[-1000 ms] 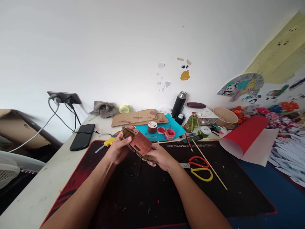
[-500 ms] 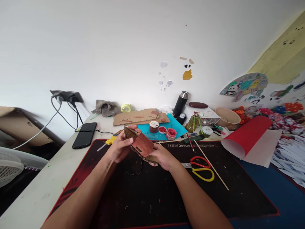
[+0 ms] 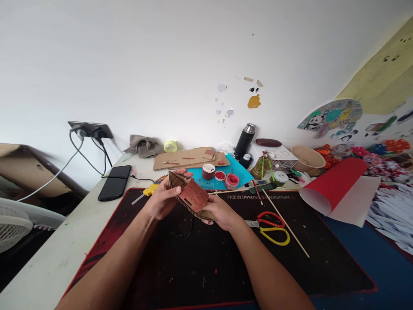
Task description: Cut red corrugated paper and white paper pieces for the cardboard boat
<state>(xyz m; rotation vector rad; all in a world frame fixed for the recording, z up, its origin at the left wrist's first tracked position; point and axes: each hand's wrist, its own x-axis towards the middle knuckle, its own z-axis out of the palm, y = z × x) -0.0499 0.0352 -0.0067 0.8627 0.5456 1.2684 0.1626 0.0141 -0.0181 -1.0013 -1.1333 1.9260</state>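
A small cardboard model house (image 3: pixel 194 194) with reddish-brown painted walls and a bare corrugated edge is held tilted above the dark desk mat (image 3: pixel 193 267). My left hand (image 3: pixel 163 197) grips its left end, thumb on the near side and fingers behind. Around the lower right part is my right hand (image 3: pixel 221 212), some of its fingers hidden beneath the cardboard. Scissors (image 3: pixel 273 229) with one red and one yellow handle lie to the right of my right hand. Just behind my left hand is a yellow glue gun (image 3: pixel 150 190), partly covered.
Open paint jars (image 3: pixel 232 181) stand on a blue sheet (image 3: pixel 240 170) behind the hands. A black flask (image 3: pixel 245 141) is near the wall. A thin stick (image 3: pixel 286 224) and a red paper roll (image 3: pixel 335 185) lie right; a phone (image 3: pixel 115 183) lies left.
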